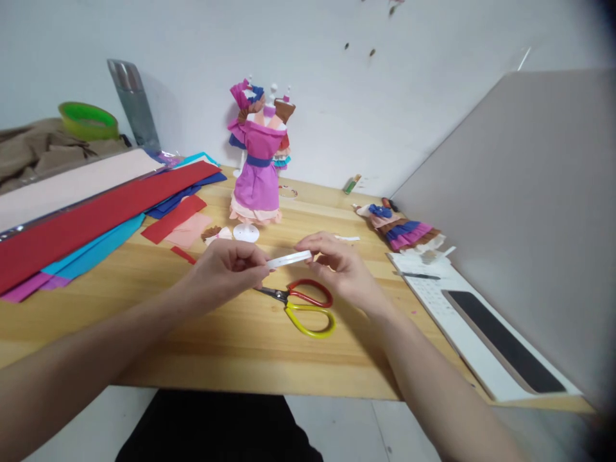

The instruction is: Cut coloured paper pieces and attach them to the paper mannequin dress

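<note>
A person holds a narrow white strip (289, 259) above the middle of a wooden bench (216, 359), its left end pinched between the thumb and fingers of the left hand (231, 266) and its right end gripped by the fingertips of the right hand (334, 263). Scissors (283, 296) with one red and one yellow handle lie below, toward the near edge, the blades partly hidden by the left hand. Toward the far edge stands a dress form in a purple dress (258, 186); a layered garment (404, 231) lies near the far right corner. Careful handling here would seem to call for light, even tension from both sets of fingertips, the strip flat and untwisted, its edges lined up before any crease is pressed, and both wrists clear of the scissors
</note>
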`<state>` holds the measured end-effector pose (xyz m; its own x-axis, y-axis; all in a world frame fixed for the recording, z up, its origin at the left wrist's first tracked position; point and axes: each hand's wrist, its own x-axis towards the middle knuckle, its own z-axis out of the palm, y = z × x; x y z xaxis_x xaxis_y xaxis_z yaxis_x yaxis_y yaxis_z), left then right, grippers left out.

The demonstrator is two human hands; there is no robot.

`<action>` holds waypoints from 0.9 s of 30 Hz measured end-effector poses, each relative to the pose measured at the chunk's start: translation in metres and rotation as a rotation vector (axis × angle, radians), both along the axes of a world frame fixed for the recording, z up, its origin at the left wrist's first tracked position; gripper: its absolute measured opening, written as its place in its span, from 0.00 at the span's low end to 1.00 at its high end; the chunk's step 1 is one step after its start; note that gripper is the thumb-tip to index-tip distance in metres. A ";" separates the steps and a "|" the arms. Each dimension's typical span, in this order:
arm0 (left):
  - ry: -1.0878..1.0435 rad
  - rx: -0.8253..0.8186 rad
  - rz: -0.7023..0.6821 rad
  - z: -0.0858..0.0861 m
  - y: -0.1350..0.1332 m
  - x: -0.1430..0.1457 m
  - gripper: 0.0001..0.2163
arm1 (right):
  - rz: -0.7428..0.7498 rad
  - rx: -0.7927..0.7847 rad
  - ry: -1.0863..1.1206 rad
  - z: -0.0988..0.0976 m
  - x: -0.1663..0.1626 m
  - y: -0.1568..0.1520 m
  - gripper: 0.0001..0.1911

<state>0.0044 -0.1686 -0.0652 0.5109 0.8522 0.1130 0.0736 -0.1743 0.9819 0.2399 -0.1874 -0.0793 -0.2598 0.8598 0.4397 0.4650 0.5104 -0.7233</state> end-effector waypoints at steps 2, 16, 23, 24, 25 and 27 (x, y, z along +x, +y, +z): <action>0.012 0.045 -0.018 -0.002 0.001 0.000 0.07 | 0.062 -0.034 -0.016 -0.003 0.003 0.004 0.13; -0.053 -0.149 0.108 0.012 0.009 -0.007 0.07 | -0.061 -0.083 -0.284 0.001 0.011 0.003 0.12; -0.094 -0.088 0.013 0.001 0.010 -0.001 0.06 | -0.019 0.049 -0.027 0.028 -0.037 -0.007 0.08; -0.086 -0.100 0.022 -0.001 0.009 0.001 0.06 | -0.012 0.059 -0.063 0.032 -0.041 -0.007 0.07; -0.078 -0.115 0.029 -0.002 0.007 0.002 0.06 | -0.009 0.064 -0.103 0.035 -0.043 -0.005 0.04; -0.071 -0.154 0.026 -0.001 0.003 0.004 0.06 | -0.007 0.062 -0.168 0.038 -0.046 -0.002 0.04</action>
